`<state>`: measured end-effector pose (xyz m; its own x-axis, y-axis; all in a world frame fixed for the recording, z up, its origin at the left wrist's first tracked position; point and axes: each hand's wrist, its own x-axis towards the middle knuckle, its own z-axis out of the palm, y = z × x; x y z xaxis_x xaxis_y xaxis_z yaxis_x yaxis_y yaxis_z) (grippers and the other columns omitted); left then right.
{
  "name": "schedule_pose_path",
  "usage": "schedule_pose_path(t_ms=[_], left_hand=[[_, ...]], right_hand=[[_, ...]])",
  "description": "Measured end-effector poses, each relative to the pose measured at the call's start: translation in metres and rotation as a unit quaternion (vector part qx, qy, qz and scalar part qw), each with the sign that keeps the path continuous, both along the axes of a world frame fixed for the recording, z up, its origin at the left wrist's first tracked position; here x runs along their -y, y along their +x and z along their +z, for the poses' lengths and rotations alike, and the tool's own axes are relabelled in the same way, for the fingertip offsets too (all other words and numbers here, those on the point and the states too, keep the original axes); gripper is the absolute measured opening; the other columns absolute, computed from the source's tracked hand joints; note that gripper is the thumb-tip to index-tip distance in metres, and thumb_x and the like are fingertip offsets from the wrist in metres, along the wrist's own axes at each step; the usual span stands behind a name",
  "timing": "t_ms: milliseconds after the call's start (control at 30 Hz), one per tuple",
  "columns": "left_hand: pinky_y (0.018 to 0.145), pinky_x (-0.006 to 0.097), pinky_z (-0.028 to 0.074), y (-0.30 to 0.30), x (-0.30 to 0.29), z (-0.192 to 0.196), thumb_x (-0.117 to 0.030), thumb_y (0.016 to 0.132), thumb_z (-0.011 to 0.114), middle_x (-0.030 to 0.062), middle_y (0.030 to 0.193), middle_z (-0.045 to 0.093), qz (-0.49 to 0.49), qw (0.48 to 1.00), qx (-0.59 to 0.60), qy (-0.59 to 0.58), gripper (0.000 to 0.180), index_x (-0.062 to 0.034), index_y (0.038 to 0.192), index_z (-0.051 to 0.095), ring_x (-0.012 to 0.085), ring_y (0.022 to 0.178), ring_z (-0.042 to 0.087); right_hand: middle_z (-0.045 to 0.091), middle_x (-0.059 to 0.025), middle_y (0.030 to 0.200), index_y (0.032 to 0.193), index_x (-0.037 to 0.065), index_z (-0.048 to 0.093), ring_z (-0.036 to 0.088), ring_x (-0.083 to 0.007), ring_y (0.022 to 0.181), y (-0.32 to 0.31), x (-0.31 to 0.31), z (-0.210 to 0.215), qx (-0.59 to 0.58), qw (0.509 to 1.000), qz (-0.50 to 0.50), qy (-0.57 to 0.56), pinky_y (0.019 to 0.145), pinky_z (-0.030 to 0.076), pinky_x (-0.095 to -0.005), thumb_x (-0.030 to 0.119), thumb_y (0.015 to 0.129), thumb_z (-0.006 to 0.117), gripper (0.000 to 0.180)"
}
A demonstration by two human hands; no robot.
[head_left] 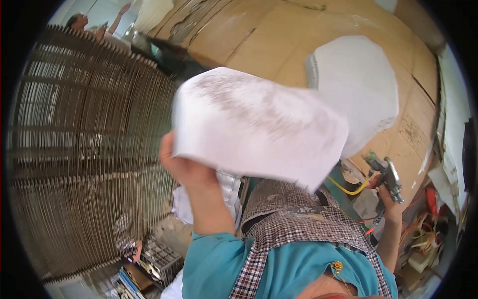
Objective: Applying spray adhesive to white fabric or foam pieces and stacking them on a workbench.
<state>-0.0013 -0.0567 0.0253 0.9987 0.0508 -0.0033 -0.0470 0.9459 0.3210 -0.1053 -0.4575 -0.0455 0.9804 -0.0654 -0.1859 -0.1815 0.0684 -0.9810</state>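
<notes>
My left hand [185,167] is closed on the lower left edge of a white panel [259,124], lifted in front of me and blurred, its face smudged grey. My right hand [391,202] is wrapped around the grip of a metal air tool [386,174], a yellow hose [348,189] trailing from it. A second white panel [356,84], eight-sided, lies on the cardboard-covered tabletop [259,40] beyond. A tall stack of wire grilles [84,149] stands at my left. Checked apron [298,224] over teal shirt below.
</notes>
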Motion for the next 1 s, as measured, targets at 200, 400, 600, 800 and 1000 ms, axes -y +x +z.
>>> schedule_pose_path(t_ms=[200,400,600,800,1000], left_hand=[[0.080,0.039,0.049,-0.027,-0.065,-0.006,-0.014,0.077,0.047,0.0206,0.099,0.058,0.250,0.915,-0.094,0.301,0.035,0.0104,0.101,0.052,0.0284,0.094,0.057],[0.083,0.046,0.043,0.082,-0.128,-0.158,0.001,0.073,0.049,0.0153,0.103,0.053,0.144,0.962,-0.225,0.055,0.030,0.0022,0.102,0.046,0.0318,0.093,0.052],[0.082,0.051,0.043,0.170,-0.192,-0.306,0.003,0.076,0.045,0.0123,0.108,0.050,0.143,0.958,-0.225,0.102,0.036,-0.0057,0.111,0.042,0.0312,0.096,0.051],[0.084,0.048,0.045,0.187,-0.234,-0.354,0.004,0.076,0.040,0.0132,0.121,0.045,0.197,0.963,-0.147,0.107,0.046,-0.0069,0.121,0.038,0.0325,0.108,0.048],[0.084,0.048,0.046,0.141,-0.242,-0.459,0.006,0.076,0.043,0.0125,0.125,0.043,0.188,0.953,-0.200,0.127,0.053,-0.0091,0.126,0.034,0.0309,0.110,0.047]], right_hand=[[0.057,-0.0053,0.085,0.116,0.000,0.046,0.054,-0.0137,0.078,0.052,-0.071,-0.032,-0.082,0.981,0.176,0.003,0.072,0.044,-0.0282,0.014,0.078,0.061,0.043],[0.056,-0.0036,0.087,0.121,0.000,0.044,0.054,-0.0118,0.080,0.073,-0.133,-0.088,-0.150,0.965,0.216,0.026,0.072,0.045,-0.0261,0.007,0.078,0.062,0.047],[0.056,-0.0032,0.094,0.121,0.001,0.043,0.050,-0.0094,0.088,0.088,-0.184,-0.148,-0.222,0.947,0.231,-0.034,0.079,0.041,-0.0241,0.009,0.079,0.064,0.048],[0.056,-0.0046,0.097,0.120,0.000,0.043,0.050,-0.0113,0.090,0.106,-0.221,-0.200,-0.247,0.931,0.253,-0.093,0.081,0.040,-0.0255,0.011,0.078,0.064,0.048],[0.056,-0.0061,0.096,0.120,0.000,0.043,0.051,-0.0130,0.089,0.121,-0.252,-0.238,-0.227,0.916,0.296,-0.146,0.080,0.041,-0.0269,0.011,0.078,0.064,0.048]])
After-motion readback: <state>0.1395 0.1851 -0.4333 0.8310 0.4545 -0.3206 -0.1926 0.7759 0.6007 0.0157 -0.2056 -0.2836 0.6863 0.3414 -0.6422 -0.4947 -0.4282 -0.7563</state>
